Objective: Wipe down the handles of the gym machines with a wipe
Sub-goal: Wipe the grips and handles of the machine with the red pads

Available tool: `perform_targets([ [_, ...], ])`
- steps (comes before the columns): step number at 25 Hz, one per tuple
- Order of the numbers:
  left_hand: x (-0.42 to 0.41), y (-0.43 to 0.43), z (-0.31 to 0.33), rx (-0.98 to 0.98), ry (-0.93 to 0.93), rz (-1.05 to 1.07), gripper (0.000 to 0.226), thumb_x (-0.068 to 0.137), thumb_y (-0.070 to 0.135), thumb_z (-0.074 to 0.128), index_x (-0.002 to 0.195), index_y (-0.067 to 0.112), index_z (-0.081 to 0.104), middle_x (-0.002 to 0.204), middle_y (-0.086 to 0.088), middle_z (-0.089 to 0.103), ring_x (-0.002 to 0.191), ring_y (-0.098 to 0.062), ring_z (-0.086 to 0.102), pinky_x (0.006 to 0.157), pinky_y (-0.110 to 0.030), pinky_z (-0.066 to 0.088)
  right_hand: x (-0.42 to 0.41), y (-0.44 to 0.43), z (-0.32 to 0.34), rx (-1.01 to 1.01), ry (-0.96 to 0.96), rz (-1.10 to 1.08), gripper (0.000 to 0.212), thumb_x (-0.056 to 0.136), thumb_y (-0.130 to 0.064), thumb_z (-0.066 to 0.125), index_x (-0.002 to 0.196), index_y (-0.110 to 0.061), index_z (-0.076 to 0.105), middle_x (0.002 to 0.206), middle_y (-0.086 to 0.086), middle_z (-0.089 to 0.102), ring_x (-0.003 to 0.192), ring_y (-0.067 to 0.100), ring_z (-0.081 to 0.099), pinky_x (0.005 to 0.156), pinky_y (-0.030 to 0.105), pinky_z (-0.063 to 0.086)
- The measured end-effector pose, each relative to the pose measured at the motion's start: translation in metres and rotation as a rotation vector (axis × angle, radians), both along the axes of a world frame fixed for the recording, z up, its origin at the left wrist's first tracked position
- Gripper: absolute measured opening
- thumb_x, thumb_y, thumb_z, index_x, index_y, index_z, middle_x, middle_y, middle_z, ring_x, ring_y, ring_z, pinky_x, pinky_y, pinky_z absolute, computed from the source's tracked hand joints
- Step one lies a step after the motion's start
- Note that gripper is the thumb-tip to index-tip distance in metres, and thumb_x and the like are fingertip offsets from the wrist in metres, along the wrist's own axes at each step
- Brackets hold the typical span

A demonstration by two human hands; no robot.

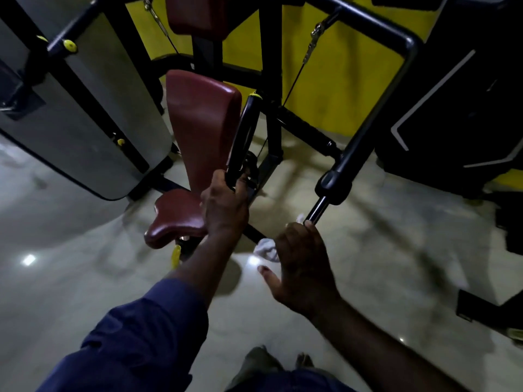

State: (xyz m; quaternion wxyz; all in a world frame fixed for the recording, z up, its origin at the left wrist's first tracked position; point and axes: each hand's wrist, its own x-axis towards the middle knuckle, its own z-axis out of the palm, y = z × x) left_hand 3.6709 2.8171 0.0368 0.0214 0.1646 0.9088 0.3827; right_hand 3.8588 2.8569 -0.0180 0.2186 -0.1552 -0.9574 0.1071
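Observation:
My left hand (225,206) grips the lower end of a black looped handle (244,137) that hangs beside the dark red seat back. My right hand (301,264) holds a crumpled white wipe (266,248) and closes its fingers on the tip of the right handle bar (318,207), a shiny rod below a black grip sleeve (335,183). The thumb of my right hand sticks out to the left. Most of the wipe is hidden behind the hand.
The machine's dark red seat (175,219) and back pad (203,125) stand at centre left. A grey weight-stack cover (93,114) is on the left, a black machine (458,108) on the right. The black frame arm (396,89) runs overhead. The floor (85,278) is glossy.

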Motion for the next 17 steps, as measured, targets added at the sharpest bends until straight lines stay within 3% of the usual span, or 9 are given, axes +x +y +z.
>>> perform_targets([
  [1,0.000,-0.001,0.000,0.012,0.006,0.003,0.033,0.100,0.044,0.059,0.115,0.015,0.056,0.093,-0.003,0.053,0.090,-0.021,0.047,0.076,-0.033,0.037,-0.002,0.013,0.003,0.066,-0.040,0.081,0.030,0.081,-0.034,0.069,0.102,-0.012,0.064,0.106,0.007,0.061,0.112,0.034,0.059,0.121,0.045,0.031],
  [3,0.002,-0.003,0.002,0.038,0.023,0.006,0.030,0.096,0.035,0.064,0.117,0.014,0.057,0.092,-0.003,0.051,0.090,-0.020,0.043,0.078,-0.034,0.039,-0.002,0.063,0.017,0.233,-0.163,0.201,0.027,0.074,-0.022,0.063,0.100,-0.014,0.064,0.104,0.008,0.062,0.107,0.035,0.062,0.116,0.047,0.036],
  [5,0.003,-0.002,0.006,0.061,0.008,-0.015,0.030,0.093,0.029,0.065,0.117,0.014,0.056,0.092,-0.002,0.050,0.091,-0.020,0.042,0.083,-0.037,0.044,-0.003,0.110,0.030,0.350,-0.212,0.151,0.030,0.074,-0.018,0.059,0.104,-0.015,0.063,0.107,0.007,0.063,0.114,0.033,0.061,0.120,0.049,0.031],
  [7,0.004,-0.001,0.005,0.054,0.011,-0.018,0.030,0.090,0.027,0.065,0.116,0.015,0.056,0.093,-0.001,0.050,0.091,-0.023,0.049,0.087,-0.041,0.048,-0.003,0.097,0.025,0.301,-0.191,0.004,0.032,0.072,-0.018,0.062,0.104,-0.012,0.064,0.108,0.008,0.063,0.119,0.034,0.060,0.124,0.050,0.024],
  [9,0.008,-0.005,0.006,0.031,0.017,0.003,0.031,0.087,0.027,0.065,0.114,0.016,0.056,0.092,-0.001,0.050,0.094,-0.028,0.057,0.087,-0.042,0.051,-0.002,0.048,0.007,0.166,-0.158,0.008,0.033,0.077,-0.029,0.066,0.103,-0.009,0.066,0.107,0.011,0.062,0.118,0.039,0.058,0.125,0.052,0.023],
  [11,0.008,-0.005,0.004,0.007,0.017,0.002,0.031,0.086,0.026,0.065,0.114,0.016,0.055,0.092,-0.001,0.050,0.089,-0.025,0.051,0.082,-0.039,0.047,0.002,0.025,0.000,0.145,-0.179,0.148,0.045,0.090,-0.052,0.062,0.108,-0.012,0.067,0.106,0.007,0.061,0.115,0.034,0.056,0.123,0.051,0.025],
  [14,0.007,-0.003,0.001,-0.024,0.035,0.041,0.032,0.087,0.028,0.066,0.115,0.016,0.056,0.091,-0.004,0.056,0.086,-0.021,0.045,0.075,-0.033,0.037,0.009,0.076,0.014,0.304,-0.186,0.245,0.061,0.093,-0.074,0.050,0.110,-0.018,0.066,0.109,0.000,0.063,0.119,0.026,0.061,0.119,0.048,0.027],
  [17,0.009,0.005,0.002,-0.024,0.029,0.149,0.027,0.084,0.028,0.066,0.107,0.014,0.062,0.096,-0.011,0.068,0.090,-0.030,0.061,0.073,-0.030,0.039,0.009,0.115,0.025,0.280,-0.190,0.121,0.081,0.086,-0.088,0.045,0.115,-0.015,0.065,0.119,0.001,0.063,0.133,0.025,0.056,0.122,0.056,0.022],
])
